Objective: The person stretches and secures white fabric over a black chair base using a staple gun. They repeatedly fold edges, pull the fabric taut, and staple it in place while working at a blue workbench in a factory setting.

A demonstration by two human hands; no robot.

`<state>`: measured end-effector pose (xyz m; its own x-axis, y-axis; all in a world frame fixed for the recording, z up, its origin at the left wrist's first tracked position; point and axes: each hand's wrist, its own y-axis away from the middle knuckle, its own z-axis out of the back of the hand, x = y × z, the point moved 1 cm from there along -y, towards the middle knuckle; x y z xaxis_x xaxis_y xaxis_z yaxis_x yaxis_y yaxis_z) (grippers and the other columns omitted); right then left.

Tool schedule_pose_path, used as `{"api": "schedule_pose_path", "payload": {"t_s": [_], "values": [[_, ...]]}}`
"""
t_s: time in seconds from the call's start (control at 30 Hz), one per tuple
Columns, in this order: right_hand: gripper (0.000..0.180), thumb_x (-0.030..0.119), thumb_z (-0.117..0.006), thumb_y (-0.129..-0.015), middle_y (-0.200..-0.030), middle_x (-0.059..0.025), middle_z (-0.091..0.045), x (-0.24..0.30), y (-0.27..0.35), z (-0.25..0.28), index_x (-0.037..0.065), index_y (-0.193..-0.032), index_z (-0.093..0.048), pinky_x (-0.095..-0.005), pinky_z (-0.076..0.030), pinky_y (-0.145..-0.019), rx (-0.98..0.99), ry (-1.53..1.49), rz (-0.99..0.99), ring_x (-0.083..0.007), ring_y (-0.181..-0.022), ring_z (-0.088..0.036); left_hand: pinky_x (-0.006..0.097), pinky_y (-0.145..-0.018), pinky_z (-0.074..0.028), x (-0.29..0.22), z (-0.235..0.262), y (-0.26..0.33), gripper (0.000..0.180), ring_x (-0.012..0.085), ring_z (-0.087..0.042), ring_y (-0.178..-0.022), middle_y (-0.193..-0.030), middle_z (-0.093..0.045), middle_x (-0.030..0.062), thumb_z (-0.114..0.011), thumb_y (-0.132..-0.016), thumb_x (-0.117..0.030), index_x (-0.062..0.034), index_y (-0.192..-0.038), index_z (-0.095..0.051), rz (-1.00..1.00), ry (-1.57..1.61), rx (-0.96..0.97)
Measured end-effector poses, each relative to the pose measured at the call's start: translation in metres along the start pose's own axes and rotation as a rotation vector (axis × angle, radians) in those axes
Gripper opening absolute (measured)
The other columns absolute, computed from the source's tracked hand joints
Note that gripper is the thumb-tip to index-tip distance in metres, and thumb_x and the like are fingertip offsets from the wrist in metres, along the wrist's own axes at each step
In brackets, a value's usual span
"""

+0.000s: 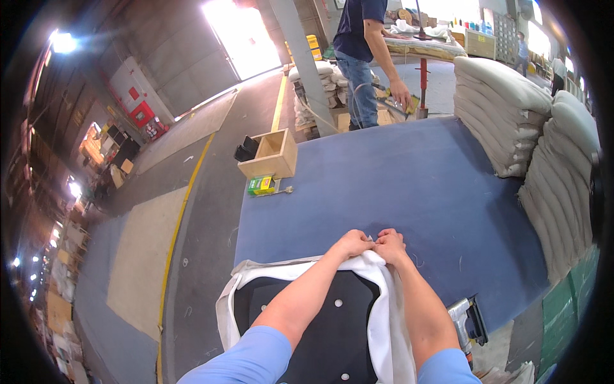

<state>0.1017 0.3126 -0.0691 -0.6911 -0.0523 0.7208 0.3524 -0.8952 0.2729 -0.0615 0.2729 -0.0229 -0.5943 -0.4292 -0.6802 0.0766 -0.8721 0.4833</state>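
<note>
Together, the left hand (pixel 353 244) and right hand (pixel 390 246) pinch white fabric (pixel 384 320) at the black panel's (pixel 332 333) corner, apparently pulling it taut over the edge.

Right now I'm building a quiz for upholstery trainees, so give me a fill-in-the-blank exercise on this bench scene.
1. Both hands, left hand and right hand, pinch the ____ fabric at the panel's far corner.
2. The panel under the fabric is ____ in colour.
3. The wooden box stands on the table's far ____ corner.
4. By the right forearm lies a ____.

Missing words: white; black; left; staple gun
</note>
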Motion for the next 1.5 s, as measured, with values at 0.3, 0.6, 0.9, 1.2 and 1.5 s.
{"api": "schedule_pose_path", "payload": {"t_s": [0.3, 0.6, 0.9, 1.2, 1.5], "values": [[0.036, 0.047, -0.088, -0.076, -0.145, -0.0021, -0.057, -0.012, -0.010, 0.011, 0.016, -0.094, -0.086, -0.0484, -0.035, -0.118, 0.131, -0.060, 0.003, -0.0281, -0.140, -0.042, 0.037, -0.076, -0.054, -0.002, 0.004, 0.003, 0.040, 0.0174, -0.068, -0.087, -0.097, -0.075, 0.0070, -0.085, -0.086, -0.027, -0.0004, -0.114, -0.077, 0.070, 0.045, 0.104], [0.031, 0.041, -0.085, -0.078, -0.148, -0.0026, -0.056, -0.023, -0.023, 0.012, 0.018, -0.098, -0.086, -0.0505, -0.035, -0.120, 0.135, -0.009, 0.059, -0.0318, -0.142, -0.042, 0.041, -0.076, -0.058, -0.003, -0.012, -0.018, 0.054, 0.0232, -0.073, -0.087, -0.096, -0.077, 0.0152, -0.091, -0.072, -0.032, 0.0037, -0.110, -0.078, 0.024, -0.121, -0.043], [0.027, 0.036, -0.082, -0.082, -0.147, -0.0032, -0.057, -0.013, 0.000, 0.013, 0.014, -0.099, -0.085, -0.0496, -0.032, -0.119, 0.144, -0.159, 0.073, -0.0306, -0.140, -0.043, 0.039, -0.071, -0.056, -0.011, 0.007, -0.012, 0.049, 0.0197, -0.069, -0.079, -0.091, -0.075, 0.0109, -0.091, -0.075, -0.031, 0.0039, -0.107, -0.079, 0.043, -0.258, 0.079], [0.031, 0.041, -0.084, -0.080, -0.146, -0.0064, -0.057, -0.005, 0.003, 0.014, 0.014, -0.095, -0.084, -0.0498, -0.032, -0.118, 0.093, -0.146, 0.059, -0.0305, -0.140, -0.043, 0.035, -0.067, -0.052, 0.016, 0.000, 0.000, 0.021, 0.0137, -0.064, -0.074, -0.083, -0.073, 0.0060, -0.077, -0.086, -0.012, 0.0039, -0.099, -0.079, -0.042, 0.137, -0.031], [0.030, 0.038, -0.085, -0.077, -0.148, -0.0074, -0.057, -0.005, 0.017, 0.005, 0.016, -0.097, -0.083, -0.0513, -0.034, -0.115, 0.016, -0.137, 0.102, -0.0327, -0.141, -0.043, 0.037, -0.075, -0.055, 0.011, -0.002, 0.013, 0.020, 0.0192, -0.070, -0.077, -0.086, -0.077, 0.0113, -0.069, -0.090, -0.012, -0.0004, -0.102, -0.080, -0.133, 0.026, -0.115]]}}
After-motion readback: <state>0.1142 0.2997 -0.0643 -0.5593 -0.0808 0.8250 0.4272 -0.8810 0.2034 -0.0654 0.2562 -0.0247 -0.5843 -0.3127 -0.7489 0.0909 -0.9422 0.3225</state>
